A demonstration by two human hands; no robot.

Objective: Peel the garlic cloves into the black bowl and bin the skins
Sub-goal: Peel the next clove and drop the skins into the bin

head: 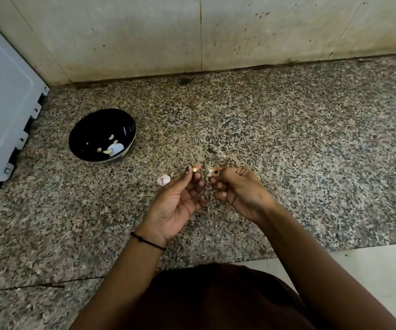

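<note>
My left hand [180, 198] pinches a small pale garlic clove [195, 170] between thumb and fingertip. Just to its right, my right hand [237, 190] pinches a scrap of whitish garlic skin [210, 172] at its fingertips. The two hands are close together above the speckled granite counter [287, 139]. A purple-white piece of garlic [163, 179] lies on the counter left of my left hand. The black bowl [80, 139] stands further back to the left and holds several peeled cloves and a white skin piece [116, 148].
A grey-white appliance [2, 103] stands at the far left edge of the counter. A stained wall [192, 32] closes the back. Small skin crumbs [212, 151] lie on the counter beyond my hands. A pale floor tile [370, 277] shows at lower right.
</note>
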